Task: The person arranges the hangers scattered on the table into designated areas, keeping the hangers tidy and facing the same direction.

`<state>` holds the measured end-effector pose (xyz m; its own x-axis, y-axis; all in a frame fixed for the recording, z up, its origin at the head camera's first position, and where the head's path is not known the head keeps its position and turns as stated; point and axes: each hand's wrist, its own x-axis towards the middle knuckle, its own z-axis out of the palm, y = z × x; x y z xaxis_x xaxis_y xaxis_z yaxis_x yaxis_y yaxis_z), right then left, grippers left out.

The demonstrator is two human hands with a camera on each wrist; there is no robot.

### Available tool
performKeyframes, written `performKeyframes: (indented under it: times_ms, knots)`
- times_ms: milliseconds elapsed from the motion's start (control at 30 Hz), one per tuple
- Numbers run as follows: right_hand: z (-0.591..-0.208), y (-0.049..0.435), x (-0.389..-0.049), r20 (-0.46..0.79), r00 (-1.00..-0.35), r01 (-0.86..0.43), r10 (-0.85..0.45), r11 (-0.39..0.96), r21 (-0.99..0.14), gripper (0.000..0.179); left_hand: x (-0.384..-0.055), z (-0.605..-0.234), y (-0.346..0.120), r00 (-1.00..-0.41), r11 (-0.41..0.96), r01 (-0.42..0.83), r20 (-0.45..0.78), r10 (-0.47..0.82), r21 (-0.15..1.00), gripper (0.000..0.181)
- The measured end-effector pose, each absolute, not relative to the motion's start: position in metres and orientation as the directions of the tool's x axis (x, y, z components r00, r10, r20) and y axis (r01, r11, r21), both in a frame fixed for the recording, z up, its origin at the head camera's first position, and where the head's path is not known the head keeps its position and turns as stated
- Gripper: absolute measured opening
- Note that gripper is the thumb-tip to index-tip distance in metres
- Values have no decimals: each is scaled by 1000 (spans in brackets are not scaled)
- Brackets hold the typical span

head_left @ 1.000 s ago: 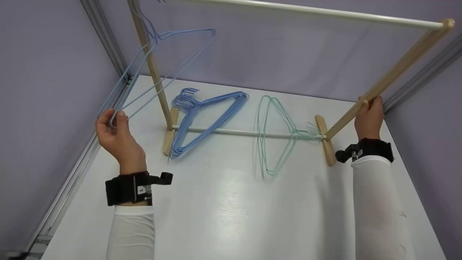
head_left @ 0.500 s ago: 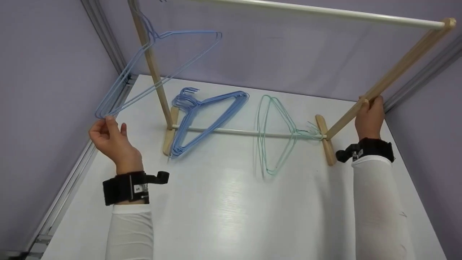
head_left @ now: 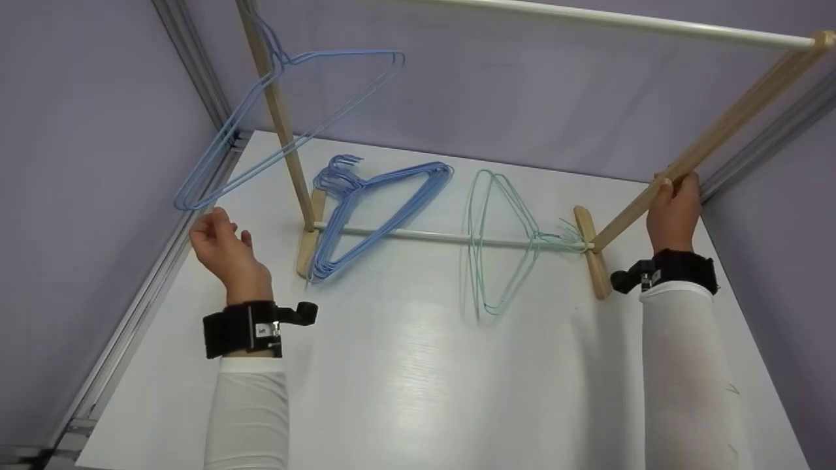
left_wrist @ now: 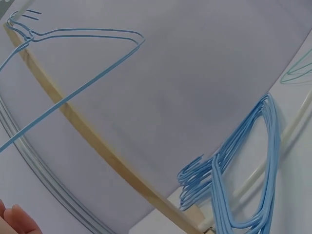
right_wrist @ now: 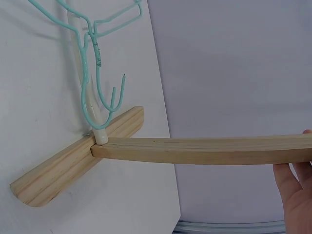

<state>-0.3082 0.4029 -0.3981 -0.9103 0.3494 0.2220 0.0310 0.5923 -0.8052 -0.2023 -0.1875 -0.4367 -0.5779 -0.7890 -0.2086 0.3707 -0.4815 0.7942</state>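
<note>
Head view: the left hand (head_left: 225,245) lies just below the lower corner of the two hanging blue hangers (head_left: 255,172), its grip relaxed, the fingers loosely bent and holding nothing; whether a fingertip touches the wire cannot be told. As the left wrist view shows, the hooks of these hangers sit at the left end of the white upper rod (head_left: 627,20), beside the top of the wooden left upright (head_left: 281,117). The right hand (head_left: 675,212) has its grip closed around the right upright (head_left: 728,127), low on its length, near the right foot (head_left: 597,271). A stack of blue hangers (head_left: 335,225) lies over the left end of the lower rod (head_left: 428,235), next to the left foot (head_left: 307,253). Mint-green hangers (head_left: 537,238) lie across the same rod toward its opposite end; in the right wrist view, two of their hooks appear close to the joint of foot and upright. Both feet rest on the white desk (head_left: 405,378).
</note>
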Motion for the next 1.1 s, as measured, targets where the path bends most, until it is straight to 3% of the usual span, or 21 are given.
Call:
performKeyframes:
  times_ms: [133, 267, 367, 533, 700, 867, 1100]
  knots:
    - [-397, 402, -309, 226, -911, 30, 346, 600, -800, 45, -210, -440, -180, -603, -522, 294, -269, -751, 801, 4]
    - [-397, 402, -309, 214, -914, 40, 345, 601, -798, 45, -219, -445, -171, -675, -608, 159, -364, -642, 778, 5]
    - [-398, 403, -308, 212, -914, 44, 345, 605, -795, 45, -226, -453, -162, -734, -561, 22, -368, -571, 827, 5]
    - [-398, 403, -307, 206, -913, 52, 351, 603, -796, 45, -242, -465, -145, -805, -263, -109, -240, -542, 959, 10]
    - [-398, 403, -305, 215, -909, 47, 358, 600, -799, 45, -262, -474, -130, -873, 26, -162, -131, -470, 986, 18]
    - [-398, 402, -304, 199, -914, 55, 353, 596, -801, 46, -276, -480, -123, -921, 305, -211, -85, -380, 929, 20]
    - [-398, 402, -304, 212, -916, 35, 340, 596, -802, 46, -293, -482, -123, -963, 615, -211, -55, -262, 760, 26]
